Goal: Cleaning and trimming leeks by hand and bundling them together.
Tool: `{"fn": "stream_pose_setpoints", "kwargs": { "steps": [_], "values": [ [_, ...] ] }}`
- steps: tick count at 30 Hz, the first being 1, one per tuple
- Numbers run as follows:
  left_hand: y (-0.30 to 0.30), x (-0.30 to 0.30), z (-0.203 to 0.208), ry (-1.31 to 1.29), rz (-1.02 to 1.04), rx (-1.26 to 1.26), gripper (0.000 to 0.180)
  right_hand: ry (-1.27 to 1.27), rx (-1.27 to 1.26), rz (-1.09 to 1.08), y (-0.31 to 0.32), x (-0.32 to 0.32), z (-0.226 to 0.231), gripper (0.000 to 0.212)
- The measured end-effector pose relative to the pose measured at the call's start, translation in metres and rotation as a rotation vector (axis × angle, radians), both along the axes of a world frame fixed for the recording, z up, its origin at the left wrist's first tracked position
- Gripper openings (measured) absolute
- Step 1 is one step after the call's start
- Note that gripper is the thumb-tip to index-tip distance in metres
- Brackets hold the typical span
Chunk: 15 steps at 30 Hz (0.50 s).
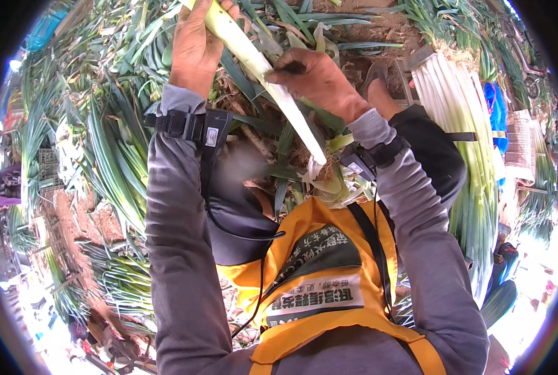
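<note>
A long leek [244, 53] slants across in front of me, pale green at the top and white toward its lower end. My left hand [194, 50] is closed around its upper, greener part. At the middle of the stalk, my right hand [319, 81] has its thumb and fingers pinched against the leek's right side. Whether a loose outer layer lies between those fingers is hidden. The white tip hangs above peeled skins and roots [323, 178] between my knees.
At right lies a large bundle of clean white-stalked leeks [454, 112], beside a blue plastic item [495, 115]. Green leeks [113, 150] are heaped at left, with leafy scraps over the soil [388, 31]. A yellow apron [316, 262] covers my lap. Black wrist devices with cables sit on both my forearms.
</note>
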<state>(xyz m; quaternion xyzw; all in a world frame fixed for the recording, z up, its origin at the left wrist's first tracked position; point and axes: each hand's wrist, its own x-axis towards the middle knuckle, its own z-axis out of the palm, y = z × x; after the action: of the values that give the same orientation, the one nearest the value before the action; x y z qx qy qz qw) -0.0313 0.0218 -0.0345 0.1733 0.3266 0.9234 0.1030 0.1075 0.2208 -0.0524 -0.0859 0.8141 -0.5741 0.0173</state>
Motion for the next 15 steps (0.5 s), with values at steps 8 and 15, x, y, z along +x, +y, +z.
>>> {"fn": "stream_pose_setpoints", "kwargs": {
  "steps": [8,15],
  "values": [
    [0.010,0.022,0.020,-0.017,0.163,-0.165,0.021,0.487,0.351,0.001,0.006,0.026,-0.012,0.018],
    [-0.008,0.009,0.017,-0.061,0.351,-0.223,0.026,-0.031,-0.493,-0.085,0.050,0.078,0.011,0.009]
  ]
}}
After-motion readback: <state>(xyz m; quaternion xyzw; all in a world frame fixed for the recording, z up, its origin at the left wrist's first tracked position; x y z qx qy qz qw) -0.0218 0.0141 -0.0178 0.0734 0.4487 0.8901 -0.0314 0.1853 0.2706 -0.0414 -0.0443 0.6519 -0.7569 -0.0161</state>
